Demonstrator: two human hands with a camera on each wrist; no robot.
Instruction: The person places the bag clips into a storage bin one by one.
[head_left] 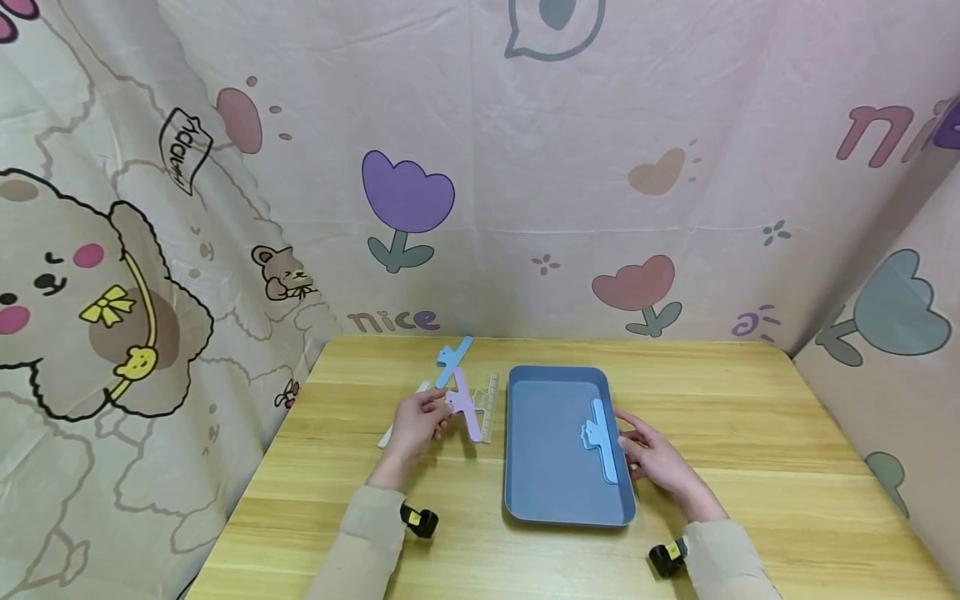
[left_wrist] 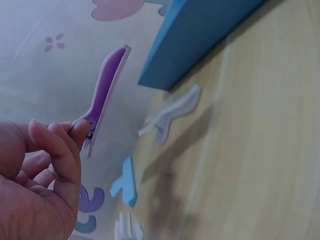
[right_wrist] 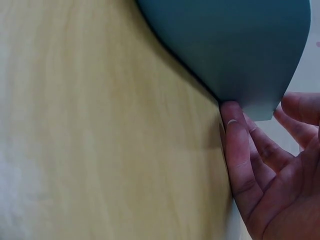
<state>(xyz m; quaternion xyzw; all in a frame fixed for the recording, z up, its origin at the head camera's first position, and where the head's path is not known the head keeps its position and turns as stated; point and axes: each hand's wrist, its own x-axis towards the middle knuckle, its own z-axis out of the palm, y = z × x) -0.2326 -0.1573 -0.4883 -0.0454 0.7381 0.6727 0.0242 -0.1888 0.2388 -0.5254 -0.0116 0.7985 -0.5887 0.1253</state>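
Observation:
My left hand (head_left: 420, 425) pinches a purple sealing clip (head_left: 466, 406) by its handle between thumb and fingertips. In the left wrist view the purple clip (left_wrist: 105, 90) is held up off the table. At the tray's right side, my right hand (head_left: 656, 454) grips the wall of the grey-blue tray (head_left: 555, 512), thumb at the rim and fingers low on the outside. The right wrist view shows those fingers (right_wrist: 237, 155) against the tray's lower edge. Inside the tray a light blue clip (head_left: 600, 442) lies along the right wall.
Left of the tray, a clear clip (head_left: 489, 408) lies on the wooden table (head_left: 712, 400), partly behind the purple one. Another light blue clip (head_left: 453, 361) lies farther back. A white clip (head_left: 386, 437) is partly hidden by the left hand. A printed curtain (head_left: 487, 167) hangs behind the table.

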